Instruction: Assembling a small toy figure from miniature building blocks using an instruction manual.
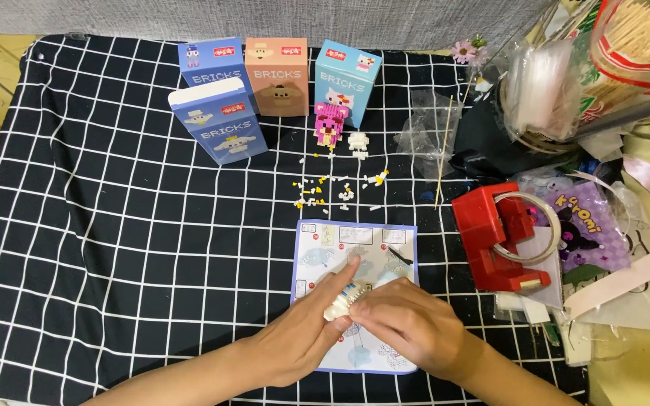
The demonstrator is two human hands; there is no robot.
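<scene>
Both hands meet over the pale blue-bordered paper instruction sheet (355, 248) at about 6 o'clock on the black cloth with its white grid (114, 225). Between them sits a small white block-built piece with a pale blue edge (342, 303), its long axis running roughly from 7 to 1 o'clock. The left hand (306, 331) cradles it from the 8 o'clock side, fingers together and stretched along its length; the right hand (408, 323) comes in from 4 o'clock, fingertips (356, 316) pinched onto the piece's near edge. Both touch it, so neither is nearer (the contact itself is partly hidden by the knuckles).

Counted:
- Four upright cardboard boxes at 12 o'clock: two blue (220, 120), one tan (276, 75), one light blue (346, 79).
- One finished pink block figure (331, 122) and one small white block figure (358, 143) just beside it, in front of the boxes.
- A loose scatter of tiny white and yellow bricks (332, 192) at 12 o'clock from the sheet, too small to count.
- One red plastic tape dispenser (494, 240) at 3 o'clock, among clear bags and clutter.
</scene>
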